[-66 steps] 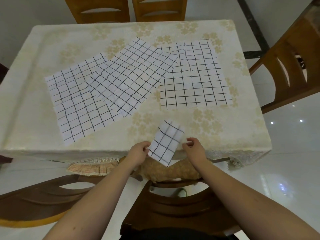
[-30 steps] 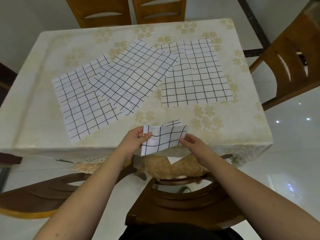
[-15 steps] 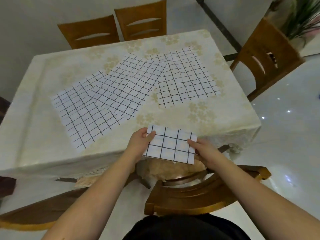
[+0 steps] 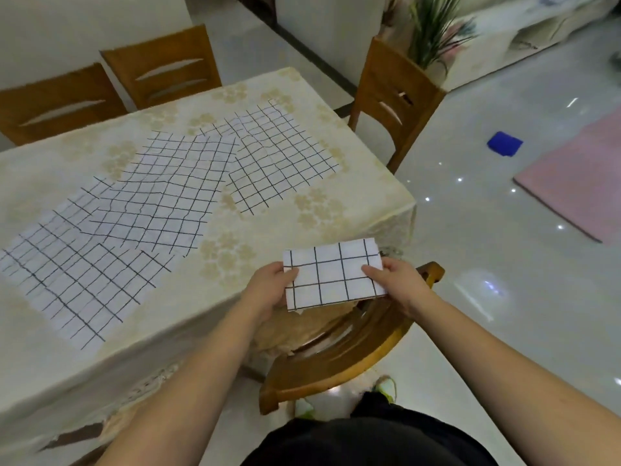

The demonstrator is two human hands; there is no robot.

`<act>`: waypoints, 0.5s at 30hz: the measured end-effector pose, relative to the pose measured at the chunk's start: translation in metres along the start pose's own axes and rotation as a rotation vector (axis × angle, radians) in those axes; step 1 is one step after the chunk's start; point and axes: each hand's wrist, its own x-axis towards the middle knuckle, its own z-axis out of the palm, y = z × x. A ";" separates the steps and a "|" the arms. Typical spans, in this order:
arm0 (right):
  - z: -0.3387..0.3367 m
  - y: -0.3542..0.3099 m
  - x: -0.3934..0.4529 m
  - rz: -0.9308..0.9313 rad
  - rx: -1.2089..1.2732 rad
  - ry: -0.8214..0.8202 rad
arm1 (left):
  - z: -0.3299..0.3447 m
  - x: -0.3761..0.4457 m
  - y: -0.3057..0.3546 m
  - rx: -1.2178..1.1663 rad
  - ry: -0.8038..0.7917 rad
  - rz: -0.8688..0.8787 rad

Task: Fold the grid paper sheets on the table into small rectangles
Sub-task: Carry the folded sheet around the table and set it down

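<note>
Our left hand [image 4: 268,290] pinches the left end of a folded sheet [image 4: 332,274] and our right hand [image 4: 398,280] pinches its right end, holding it in the air just off the table's [image 4: 369,200] near corner, above a chair [image 4: 353,358]. We judge one sheet is folded small. Three flat sheets [image 4: 161,203] lie overlapping on the table, still to fold. The fingers beneath the folded sheet are hidden, and the far sheets are blurred.

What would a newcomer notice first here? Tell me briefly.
First, the folded grid paper, pinched at its ends by the left hand and right hand, off the near table corner. Then the unfolded grid sheets overlapping across the cream tablecloth.
</note>
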 end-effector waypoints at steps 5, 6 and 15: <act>-0.053 0.008 -0.013 -0.001 0.131 0.143 | 0.061 -0.002 0.030 0.098 -0.014 0.091; -0.066 0.011 -0.015 0.002 0.144 0.165 | 0.075 -0.003 0.036 0.099 -0.021 0.108; -0.210 0.055 -0.041 0.044 0.269 0.293 | 0.224 -0.003 0.075 0.155 -0.173 0.141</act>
